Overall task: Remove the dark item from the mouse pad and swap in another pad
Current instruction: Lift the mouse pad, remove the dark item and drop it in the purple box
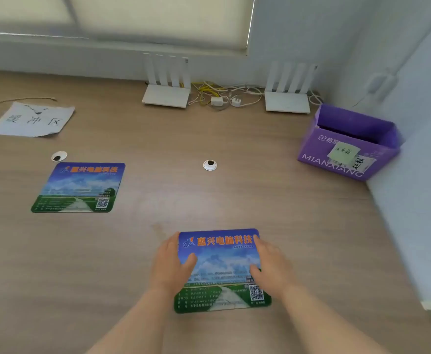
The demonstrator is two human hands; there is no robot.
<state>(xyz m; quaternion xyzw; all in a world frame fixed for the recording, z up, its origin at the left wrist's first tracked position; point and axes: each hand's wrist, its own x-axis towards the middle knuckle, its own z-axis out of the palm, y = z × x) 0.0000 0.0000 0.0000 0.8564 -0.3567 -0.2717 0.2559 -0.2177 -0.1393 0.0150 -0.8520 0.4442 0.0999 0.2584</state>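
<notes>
On the near middle of the light wood-grain desk point(235, 195) lies a rectangular mouse pad printed with blue sky, green field and orange characters point(222, 270), and both bare hands grip it by its side edges: the left hand point(172, 267) wraps the left edge with its thumb on the printed face, and the right hand point(269, 267) does the same on the right edge. A second, matching printed mouse pad point(79, 187) lies flat and bare well apart to the far left. Farther back stand two white routers point(167, 94), and a purple cardboard box point(347, 143) sits far right.
</notes>
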